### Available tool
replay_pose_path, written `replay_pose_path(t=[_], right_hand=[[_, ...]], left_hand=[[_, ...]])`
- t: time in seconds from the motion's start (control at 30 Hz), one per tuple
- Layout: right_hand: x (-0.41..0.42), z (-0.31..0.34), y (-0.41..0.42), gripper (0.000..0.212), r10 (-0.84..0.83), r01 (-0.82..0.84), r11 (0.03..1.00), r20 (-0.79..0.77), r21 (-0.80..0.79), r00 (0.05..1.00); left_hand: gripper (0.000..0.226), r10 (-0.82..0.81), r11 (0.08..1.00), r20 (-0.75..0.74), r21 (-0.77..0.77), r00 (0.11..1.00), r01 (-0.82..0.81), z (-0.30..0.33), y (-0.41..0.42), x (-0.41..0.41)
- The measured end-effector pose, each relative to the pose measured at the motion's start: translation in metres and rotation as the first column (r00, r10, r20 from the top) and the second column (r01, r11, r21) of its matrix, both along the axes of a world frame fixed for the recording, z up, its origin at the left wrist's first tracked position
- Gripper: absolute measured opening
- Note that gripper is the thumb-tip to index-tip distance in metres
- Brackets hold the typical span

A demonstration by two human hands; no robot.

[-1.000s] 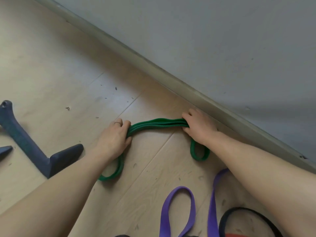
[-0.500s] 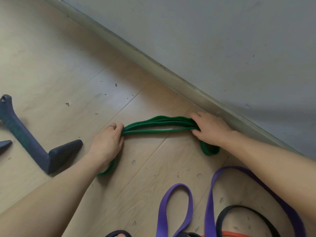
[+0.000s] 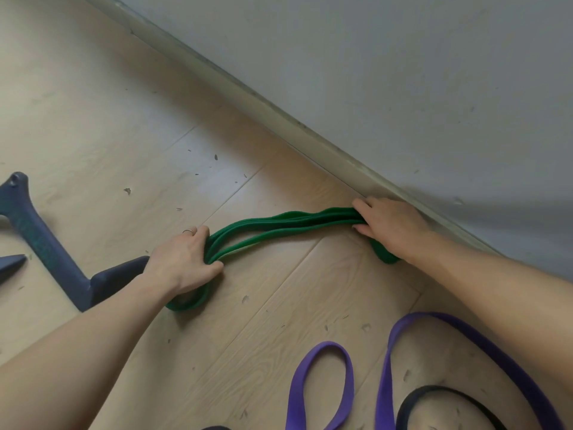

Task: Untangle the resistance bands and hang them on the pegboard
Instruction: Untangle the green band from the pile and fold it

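A green resistance band (image 3: 279, 226), folded into several strands, stretches low over the wooden floor between my two hands. My left hand (image 3: 183, 259) grips its left end, and a green loop sticks out below that hand. My right hand (image 3: 390, 225) grips the right end close to the skirting board, with a short green loop showing under the wrist. A purple band (image 3: 322, 386) lies in loops on the floor at the bottom, beside a black band (image 3: 446, 395). No pegboard is in view.
A dark blue metal stand foot (image 3: 46, 246) rests on the floor at the left, partly under my left forearm. A grey wall (image 3: 403, 72) with a skirting board (image 3: 279, 119) runs diagonally behind my hands.
My hands have drawn further apart, and the green strands between them now sag and separate a little. The view has shifted slightly, showing more of the purple band.
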State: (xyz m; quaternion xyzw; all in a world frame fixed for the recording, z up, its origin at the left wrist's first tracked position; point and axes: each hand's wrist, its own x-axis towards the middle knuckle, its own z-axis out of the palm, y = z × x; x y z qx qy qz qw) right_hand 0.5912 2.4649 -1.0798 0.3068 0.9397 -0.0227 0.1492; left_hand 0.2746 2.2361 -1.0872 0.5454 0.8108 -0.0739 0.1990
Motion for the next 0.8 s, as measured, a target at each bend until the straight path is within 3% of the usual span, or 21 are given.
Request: replay_pose_path(t=[0.2,0.3,0.47,0.6,0.8], right_hand=[[0.005,-0.005,0.001,0.048,0.137,-0.14,0.987,0.041,0.083,0.99],[0.01,0.0,0.004,0.041,0.137,-0.137,0.99,-0.008,0.03,0.991],[-0.008,0.009,0.005,0.022,0.053,-0.055,0.998,-0.065,-0.032,0.996],[-0.026,0.003,-0.001,0.016,-0.103,0.107,0.993,-0.083,0.048,0.991],[-0.027,-0.004,-0.002,0.023,-0.13,0.136,0.988,-0.084,0.068,0.988]], left_hand=[[0.018,-0.054,0.999,-0.031,0.006,0.998,0.054,0.002,0.007,0.002],[0.019,-0.11,0.994,-0.061,0.009,0.992,0.11,0.003,0.004,-0.005],[0.021,-0.111,0.979,-0.158,0.154,0.981,0.135,0.007,0.008,-0.023],[0.037,-0.113,0.994,-0.259,-0.032,0.959,0.109,0.004,0.018,-0.023],[0.088,0.044,0.994,-0.091,-0.093,0.995,-0.053,0.001,0.007,-0.02]])
